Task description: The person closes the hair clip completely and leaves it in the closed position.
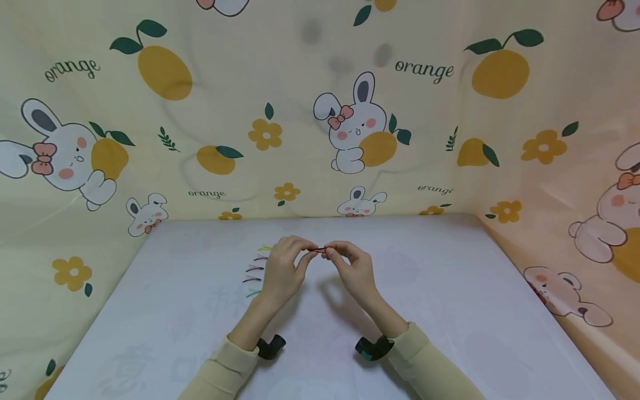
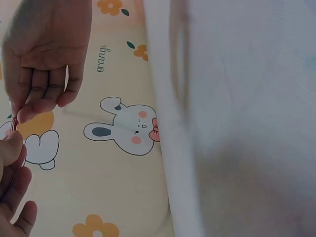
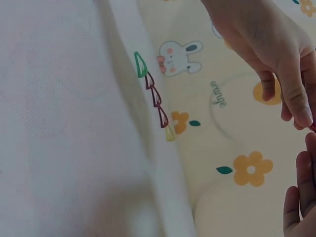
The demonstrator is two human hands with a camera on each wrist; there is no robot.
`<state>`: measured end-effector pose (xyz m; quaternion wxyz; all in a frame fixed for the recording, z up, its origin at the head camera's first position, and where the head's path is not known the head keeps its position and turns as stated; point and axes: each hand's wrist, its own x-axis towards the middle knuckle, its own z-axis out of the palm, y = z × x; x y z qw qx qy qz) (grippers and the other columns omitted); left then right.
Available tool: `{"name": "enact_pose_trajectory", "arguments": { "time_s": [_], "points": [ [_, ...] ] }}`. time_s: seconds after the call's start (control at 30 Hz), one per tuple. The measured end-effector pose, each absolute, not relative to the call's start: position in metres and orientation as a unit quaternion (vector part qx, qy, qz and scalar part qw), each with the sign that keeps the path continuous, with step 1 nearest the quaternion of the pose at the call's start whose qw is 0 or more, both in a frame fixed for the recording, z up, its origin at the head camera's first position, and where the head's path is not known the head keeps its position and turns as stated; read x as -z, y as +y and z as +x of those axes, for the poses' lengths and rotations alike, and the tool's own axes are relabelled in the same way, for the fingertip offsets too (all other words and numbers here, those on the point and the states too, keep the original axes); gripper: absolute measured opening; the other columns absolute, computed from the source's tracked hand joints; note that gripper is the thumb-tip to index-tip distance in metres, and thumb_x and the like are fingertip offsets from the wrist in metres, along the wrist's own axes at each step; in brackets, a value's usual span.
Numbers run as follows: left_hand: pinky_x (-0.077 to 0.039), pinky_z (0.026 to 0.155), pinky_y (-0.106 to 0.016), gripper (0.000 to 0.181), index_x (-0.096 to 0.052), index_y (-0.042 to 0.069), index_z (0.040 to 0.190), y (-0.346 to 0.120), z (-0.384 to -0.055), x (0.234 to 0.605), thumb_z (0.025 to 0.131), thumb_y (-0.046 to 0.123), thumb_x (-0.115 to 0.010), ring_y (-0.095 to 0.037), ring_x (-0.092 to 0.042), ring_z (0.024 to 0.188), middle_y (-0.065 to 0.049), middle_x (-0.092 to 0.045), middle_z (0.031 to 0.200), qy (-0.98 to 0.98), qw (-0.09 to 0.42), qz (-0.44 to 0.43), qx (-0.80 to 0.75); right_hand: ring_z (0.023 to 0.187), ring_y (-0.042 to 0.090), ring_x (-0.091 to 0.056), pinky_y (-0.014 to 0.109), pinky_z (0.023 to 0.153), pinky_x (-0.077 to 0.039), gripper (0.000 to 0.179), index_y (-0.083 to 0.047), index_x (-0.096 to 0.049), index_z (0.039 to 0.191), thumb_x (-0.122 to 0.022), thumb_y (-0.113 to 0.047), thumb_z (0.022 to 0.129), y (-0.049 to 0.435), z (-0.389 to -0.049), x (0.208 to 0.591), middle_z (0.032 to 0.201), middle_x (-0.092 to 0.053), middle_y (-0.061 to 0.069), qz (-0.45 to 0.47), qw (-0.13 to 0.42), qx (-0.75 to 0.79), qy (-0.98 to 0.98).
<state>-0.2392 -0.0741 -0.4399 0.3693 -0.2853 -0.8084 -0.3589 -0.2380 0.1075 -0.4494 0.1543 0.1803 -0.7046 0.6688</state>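
A small dark red snap hair clip (image 1: 320, 250) is held above the far part of the table, stretched between both hands. My left hand (image 1: 283, 269) pinches its left end between thumb and fingers. At the other end, the thumb and fingers of my right hand (image 1: 356, 272) pinch it. Fingertips cover most of the clip; a thin red strip of it (image 2: 14, 123) shows in the left wrist view. Left of the left hand lies a column of clips: a green one (image 3: 140, 64), several dark red ones (image 3: 156, 97) and a yellow one (image 3: 170, 133).
The white table (image 1: 450, 311) spreads out around both arms. Behind it and along both sides hangs a cream cloth (image 1: 300, 66) printed with rabbits and oranges. Black curved devices (image 1: 271, 347) sit at the wrists, beside the yellowish sleeves (image 1: 220, 369).
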Motion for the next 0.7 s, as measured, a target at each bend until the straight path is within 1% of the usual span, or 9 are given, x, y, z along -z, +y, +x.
{"name": "enact_pose_trajectory", "arguments": {
  "time_s": [0.2,0.37,0.53,0.6,0.7],
  "points": [
    [-0.051,0.077,-0.04,0.014,-0.075,0.008,0.101,-0.0747,-0.2378,0.4391,0.089,0.009,-0.082,-0.024,-0.066,0.094,-0.001,-0.072,0.097,-0.815,0.379,-0.285,0.334,0.088,0.014,-0.071,0.027,0.084,-0.057,0.012,0.004,-0.074,0.107,-0.071,-0.005,0.098,0.1072,-0.2383,0.4486,0.092,-0.076,0.022,0.167,0.132,-0.688,-0.694],
    [-0.051,0.075,-0.04,0.014,-0.076,0.008,0.101,-0.0748,-0.2375,0.4395,0.089,0.011,-0.082,-0.024,-0.066,0.093,-0.001,-0.072,0.096,-0.818,0.383,-0.282,0.324,0.087,0.014,-0.071,0.028,0.083,-0.057,0.019,0.005,-0.074,0.113,-0.071,-0.006,0.098,0.1074,-0.2383,0.4486,0.095,-0.076,0.024,0.161,0.115,-0.699,-0.687],
    [-0.051,0.076,-0.04,0.012,-0.076,0.008,0.1,-0.0755,-0.2389,0.4408,0.09,0.012,-0.08,-0.024,-0.066,0.093,-0.002,-0.072,0.096,-0.819,0.381,-0.279,0.325,0.09,0.016,-0.071,0.03,0.084,-0.058,0.025,0.008,-0.072,0.118,-0.072,-0.008,0.098,0.1083,-0.24,0.4498,0.098,-0.076,0.024,0.172,0.114,-0.696,-0.688],
    [-0.051,0.077,-0.04,0.012,-0.075,0.008,0.1,-0.076,-0.2394,0.4409,0.09,0.012,-0.08,-0.024,-0.066,0.093,-0.002,-0.072,0.095,-0.82,0.381,-0.278,0.325,0.09,0.018,-0.071,0.029,0.084,-0.057,0.024,0.007,-0.072,0.117,-0.072,-0.007,0.098,0.1085,-0.2404,0.4499,0.099,-0.076,0.023,0.179,0.117,-0.691,-0.691],
    [-0.05,0.077,-0.04,0.011,-0.075,0.008,0.1,-0.0772,-0.2405,0.4408,0.091,0.011,-0.08,-0.024,-0.066,0.092,-0.002,-0.072,0.094,-0.817,0.384,-0.276,0.328,0.092,0.016,-0.07,0.025,0.083,-0.055,0.024,0.004,-0.073,0.118,-0.074,-0.006,0.096,0.1086,-0.2408,0.45,0.102,-0.076,0.021,0.189,0.126,-0.674,-0.703]
  ]
}}
